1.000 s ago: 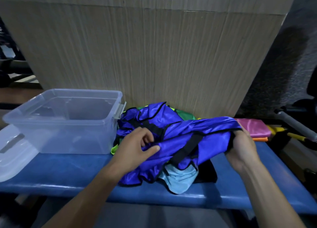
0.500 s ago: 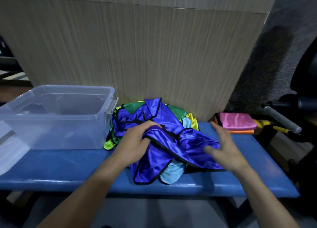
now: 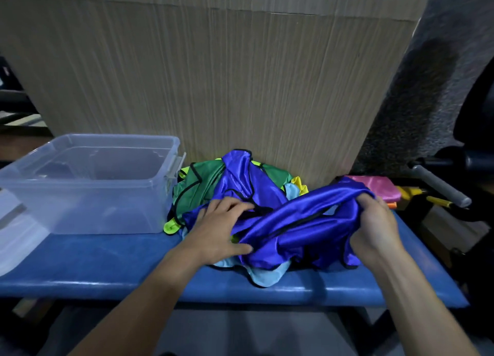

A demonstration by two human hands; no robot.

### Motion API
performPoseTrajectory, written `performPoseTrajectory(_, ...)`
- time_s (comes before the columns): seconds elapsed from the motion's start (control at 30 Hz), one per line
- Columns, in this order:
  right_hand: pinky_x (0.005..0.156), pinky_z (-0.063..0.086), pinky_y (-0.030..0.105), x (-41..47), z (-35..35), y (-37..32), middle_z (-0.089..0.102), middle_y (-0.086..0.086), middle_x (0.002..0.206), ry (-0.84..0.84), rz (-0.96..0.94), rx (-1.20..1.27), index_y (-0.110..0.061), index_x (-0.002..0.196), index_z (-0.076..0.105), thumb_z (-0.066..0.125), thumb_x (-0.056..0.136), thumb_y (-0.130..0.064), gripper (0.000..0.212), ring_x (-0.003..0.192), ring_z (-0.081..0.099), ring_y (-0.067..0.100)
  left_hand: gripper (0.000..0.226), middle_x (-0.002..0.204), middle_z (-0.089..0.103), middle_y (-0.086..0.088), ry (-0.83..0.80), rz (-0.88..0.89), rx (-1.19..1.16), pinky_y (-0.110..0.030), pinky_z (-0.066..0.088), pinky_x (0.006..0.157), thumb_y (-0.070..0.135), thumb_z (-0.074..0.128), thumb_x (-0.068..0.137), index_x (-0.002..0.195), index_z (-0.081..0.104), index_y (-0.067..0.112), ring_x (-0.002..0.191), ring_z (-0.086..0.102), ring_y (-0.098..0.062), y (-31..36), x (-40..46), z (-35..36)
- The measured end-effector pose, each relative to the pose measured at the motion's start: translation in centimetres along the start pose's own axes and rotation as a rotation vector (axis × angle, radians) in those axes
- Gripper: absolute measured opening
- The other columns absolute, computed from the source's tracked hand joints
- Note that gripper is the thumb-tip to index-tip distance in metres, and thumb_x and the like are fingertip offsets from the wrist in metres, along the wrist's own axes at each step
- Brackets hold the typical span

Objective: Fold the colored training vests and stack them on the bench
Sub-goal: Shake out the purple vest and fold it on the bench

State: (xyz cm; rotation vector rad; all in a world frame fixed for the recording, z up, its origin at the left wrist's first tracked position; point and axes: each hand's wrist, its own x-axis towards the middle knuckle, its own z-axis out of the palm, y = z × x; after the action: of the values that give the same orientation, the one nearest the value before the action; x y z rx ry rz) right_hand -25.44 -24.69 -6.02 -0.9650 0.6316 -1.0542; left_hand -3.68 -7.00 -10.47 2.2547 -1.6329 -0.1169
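Since a moment ago the right hand (image 3: 377,231) has closed, fingers curled round the blue vest (image 3: 294,222) at centre frame, while the left hand (image 3: 219,230) lies spread on the heap (image 3: 203,184), which may drag along, tangled.

Two hands work a blue vest above a heap of coloured vests on a blue tabletop.

The right hand (image 3: 375,232) grips one bunched end of the blue vest (image 3: 296,222), while the left hand (image 3: 219,230) lies on its other end with fingers spread and thumb under a fold. Beneath are a green vest (image 3: 203,184), a light blue vest (image 3: 264,275) and yellow scraps. A clear plastic bin (image 3: 88,184) stands just left of the heap on the tabletop (image 3: 107,264); a folded pink vest (image 3: 379,185) lies at the far right, before a wood-grain panel (image 3: 213,82).
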Motion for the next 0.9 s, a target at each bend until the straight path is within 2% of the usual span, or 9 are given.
performPoseTrajectory(0.1, 0.073, 0.061, 0.032, 1.1, -1.8, -0.8, 0.075, 0.014, 0.099, 0.136, 0.067, 0.186, -0.006, 0.111, 0.069, 0.053, 0.087, -0.009, 0.028, 0.09, 0.073, 0.025, 0.08, 0.144, 0.035, 0.012, -0.069, -0.083, 0.163, -0.042, 0.029, 0.106, 0.058, 0.077, 0.075, 0.145, 0.043, 0.038, 0.133, 0.029, -0.022, -1.5, 0.2, 0.3)
performPoseTrajectory(0.23, 0.058, 0.057, 0.026, 2.1, -3.9, -0.8, 0.074, -0.002, 0.068, 0.274, 0.059, 0.158, -0.011, 0.096, 0.064, 0.043, 0.101, -0.006, 0.022, 0.06, 0.07, 0.009, 0.01, 0.098, 0.068, 0.006, 0.317, -0.08, 0.101, -0.035, 0.034, 0.076, 0.031, 0.069, 0.088, 0.096, 0.065, 0.027, 0.098, 0.058, -0.026, -1.9, 0.9, -0.4)
performPoseTrajectory(0.33, 0.065, 0.059, 0.032, 2.9, -5.0, 1.0, 0.078, 0.007, 0.095, 0.296, 0.12, -0.093, -0.004, 0.114, 0.068, 0.048, 0.099, -0.01, 0.026, 0.078, 0.074, 0.017, 0.018, 0.069, 0.065, 0.007, 0.289, -0.124, -0.432, -0.038, 0.045, 0.068, 0.032, 0.065, 0.094, 0.082, 0.064, 0.018, 0.065, 0.059, -0.011, 0.0, 1.1, -2.1)
performPoseTrajectory(0.47, 0.089, 0.057, 0.041, 3.0, -5.1, 1.0, 0.074, 0.017, 0.114, 0.203, 0.198, -0.152, -0.003, 0.123, 0.067, 0.05, 0.099, -0.014, 0.032, 0.1, 0.073, 0.029, 0.02, 0.083, 0.073, -0.012, 0.237, -0.192, -1.222, -0.037, 0.053, 0.074, 0.019, 0.063, 0.098, 0.086, 0.071, 0.004, 0.071, 0.066, -0.022, 4.6, 0.5, -6.1)
performPoseTrajectory(0.57, 0.095, 0.054, 0.043, 3.0, -4.9, 0.3, 0.073, 0.012, 0.114, 0.206, 0.137, -0.097, -0.006, 0.123, 0.066, 0.046, 0.103, -0.019, 0.031, 0.105, 0.07, 0.029, 0.017, 0.078, 0.071, -0.011, 0.313, -0.168, -1.408, -0.034, 0.054, 0.072, 0.021, 0.065, 0.094, 0.082, 0.069, 0.009, 0.065, 0.066, -0.021, 6.5, 1.7, -10.6)
performPoseTrajectory(0.63, 0.078, 0.053, 0.038, 2.6, -4.6, 0.2, 0.07, 0.005, 0.1, 0.235, 0.121, -0.324, -0.015, 0.102, 0.064, 0.042, 0.106, -0.031, 0.028, 0.088, 0.065, 0.024, 0.021, 0.075, 0.072, -0.005, 0.45, -0.106, -1.188, -0.032, 0.053, 0.068, 0.027, 0.066, 0.093, 0.078, 0.068, 0.012, 0.065, 0.066, -0.019, 6.5, 4.6, -13.2)
performPoseTrajectory(0.7, 0.07, 0.048, 0.037, 2.3, -4.7, 0.6, 0.062, 0.004, 0.09, 0.244, 0.142, -0.569, -0.018, 0.088, 0.055, 0.04, 0.107, -0.041, 0.033, 0.078, 0.058, 0.022, 0.035, 0.087, 0.075, -0.005, 0.505, -0.091, -0.647, -0.037, 0.054, 0.076, 0.046, 0.068, 0.087, 0.087, 0.072, 0.011, 0.081, 0.07, -0.025, 5.2, 8.5, -14.1)
performPoseTrajectory(0.8, 0.075, 0.052, 0.045, 2.7, -5.3, 1.6, 0.064, 0.008, 0.087, 0.213, 0.256, -0.521, -0.014, 0.098, 0.058, 0.043, 0.107, -0.033, 0.026, 0.075, 0.061, 0.026, 0.047, 0.12, 0.067, -0.011, 0.326, -0.168, -0.065, -0.037, 0.046, 0.096, 0.051, 0.068, 0.091, 0.119, 0.067, 0.012, 0.114, 0.061, -0.031, 1.9, 12.3, -13.2)
performPoseTrajectory(0.9, 0.08, 0.053, 0.05, 3.0, -5.2, 1.7, 0.064, 0.012, 0.097, 0.2, 0.336, -0.378, -0.019, 0.113, 0.055, 0.045, 0.106, -0.022, 0.013, 0.077, 0.062, 0.028, 0.045, 0.137, 0.051, -0.01, 0.287, -0.183, 0.224, -0.043, 0.038, 0.109, 0.039, 0.068, 0.093, 0.133, 0.06, 0.019, 0.13, 0.044, -0.035, 0.1, 12.0, -11.3)
